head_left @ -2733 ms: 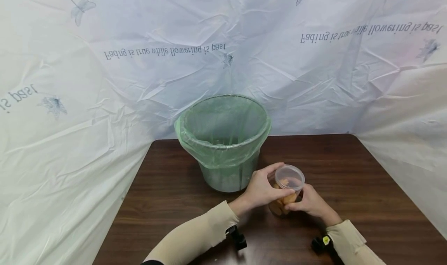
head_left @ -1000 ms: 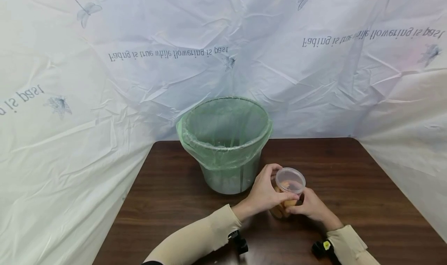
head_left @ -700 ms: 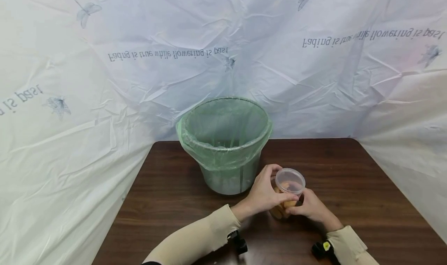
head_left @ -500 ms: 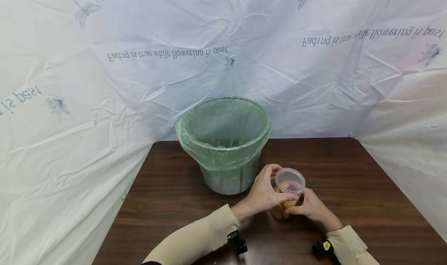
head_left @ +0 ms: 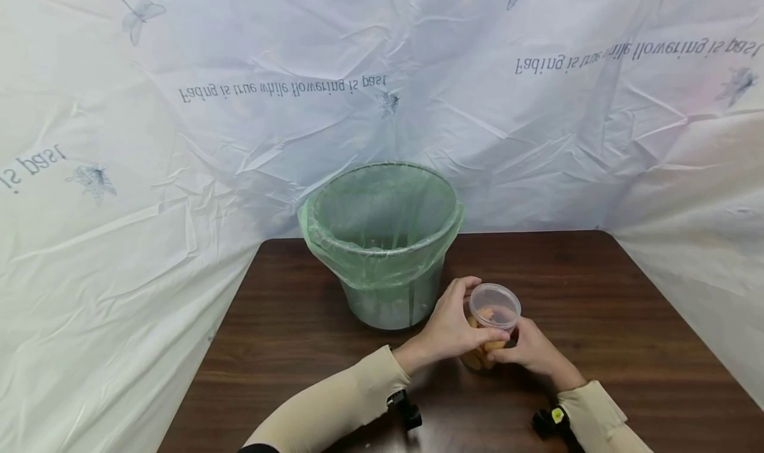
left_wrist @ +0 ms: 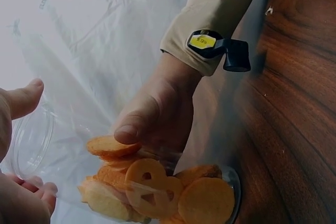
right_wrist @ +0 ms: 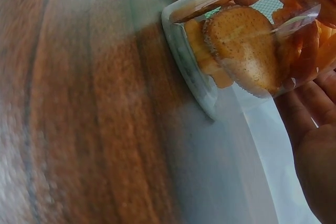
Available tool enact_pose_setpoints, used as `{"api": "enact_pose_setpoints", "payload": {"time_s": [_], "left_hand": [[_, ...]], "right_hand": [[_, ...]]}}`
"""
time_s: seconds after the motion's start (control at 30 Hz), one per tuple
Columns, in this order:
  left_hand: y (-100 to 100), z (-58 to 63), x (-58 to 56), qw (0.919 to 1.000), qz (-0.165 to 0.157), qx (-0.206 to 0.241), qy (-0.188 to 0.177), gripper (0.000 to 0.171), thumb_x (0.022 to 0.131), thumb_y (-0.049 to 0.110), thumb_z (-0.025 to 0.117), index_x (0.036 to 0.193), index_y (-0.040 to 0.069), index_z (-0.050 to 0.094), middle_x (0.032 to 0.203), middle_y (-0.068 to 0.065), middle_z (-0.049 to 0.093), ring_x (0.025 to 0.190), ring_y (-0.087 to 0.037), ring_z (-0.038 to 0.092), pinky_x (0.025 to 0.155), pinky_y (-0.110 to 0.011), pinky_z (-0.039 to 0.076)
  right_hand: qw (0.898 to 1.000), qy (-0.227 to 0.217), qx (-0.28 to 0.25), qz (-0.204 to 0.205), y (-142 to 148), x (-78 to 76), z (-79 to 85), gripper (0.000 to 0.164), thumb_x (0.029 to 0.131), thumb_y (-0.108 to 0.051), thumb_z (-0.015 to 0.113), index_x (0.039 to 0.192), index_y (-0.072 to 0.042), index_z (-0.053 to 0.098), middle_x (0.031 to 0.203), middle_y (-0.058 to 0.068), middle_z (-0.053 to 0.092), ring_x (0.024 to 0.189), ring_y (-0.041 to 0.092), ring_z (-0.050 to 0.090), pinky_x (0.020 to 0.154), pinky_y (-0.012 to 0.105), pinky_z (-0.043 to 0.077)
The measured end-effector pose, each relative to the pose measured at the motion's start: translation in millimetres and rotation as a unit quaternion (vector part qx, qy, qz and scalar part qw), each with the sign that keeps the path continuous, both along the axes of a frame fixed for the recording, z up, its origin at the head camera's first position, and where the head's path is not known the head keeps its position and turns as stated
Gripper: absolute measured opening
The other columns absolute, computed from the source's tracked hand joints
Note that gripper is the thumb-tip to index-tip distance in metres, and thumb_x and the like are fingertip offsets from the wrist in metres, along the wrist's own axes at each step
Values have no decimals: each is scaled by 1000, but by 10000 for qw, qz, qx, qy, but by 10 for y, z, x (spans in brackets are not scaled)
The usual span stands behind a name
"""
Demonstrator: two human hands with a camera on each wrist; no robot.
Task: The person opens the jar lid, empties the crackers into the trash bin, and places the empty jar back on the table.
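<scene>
A clear plastic jar (head_left: pixel 476 359) with a clear round lid (head_left: pixel 495 300) stands on the dark wooden table, in front and to the right of a bin. Orange-brown cookies (left_wrist: pixel 206 201) fill its lower part, one of them round with cut-out holes. Around the top of the jar, at the lid, my left hand (head_left: pixel 447 323) grips with the thumb on the near side and fingers on the far side. My right hand (head_left: pixel 534 350) holds the jar's body lower down from the right, thumb in front. In the right wrist view, the jar's base sits close over the table.
A mesh bin (head_left: pixel 382 304) lined with a green plastic bag (head_left: pixel 382 267) stands at the table's back, left of the jar. White printed sheeting (head_left: pixel 274 141) hangs behind and on both sides of the table (head_left: pixel 280 333). A small crumb (left_wrist: pixel 270 10) lies on the wood.
The jar and both hands stay almost in place. Compared with 2.7 s ago, my left thumb sits slightly lower and further right at the lid. The head view has shifted slightly.
</scene>
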State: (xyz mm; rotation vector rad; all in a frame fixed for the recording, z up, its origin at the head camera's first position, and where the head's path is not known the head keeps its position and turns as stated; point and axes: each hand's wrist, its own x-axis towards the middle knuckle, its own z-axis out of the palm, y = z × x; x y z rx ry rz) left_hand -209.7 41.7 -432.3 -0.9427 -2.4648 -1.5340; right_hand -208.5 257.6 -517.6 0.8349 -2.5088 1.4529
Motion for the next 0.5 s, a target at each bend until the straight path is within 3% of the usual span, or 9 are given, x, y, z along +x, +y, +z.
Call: {"api": "enact_pose_setpoints", "payload": {"time_s": [0.23,0.5], "left_hand": [[-26,21,-41,9995,-118,-282,15,87,71,41,86,141,14,41,132,1,51,117,-10,52,97,-23,45],[-45,13,-94,9991,-338,-142,-228,85,71,37,87,141,15,43,133,3,52,115,-9,54,96,-22,46]], "right_hand": [[9999,80,-76,126,-13,-6,32,64,67,-2,87,124,1,57,109,-4,66,96,-1,60,80,19,50],[10000,42,-45,72,7,-10,3,65,68,-5,87,126,1,57,111,-8,65,97,-1,60,82,18,50]]}}
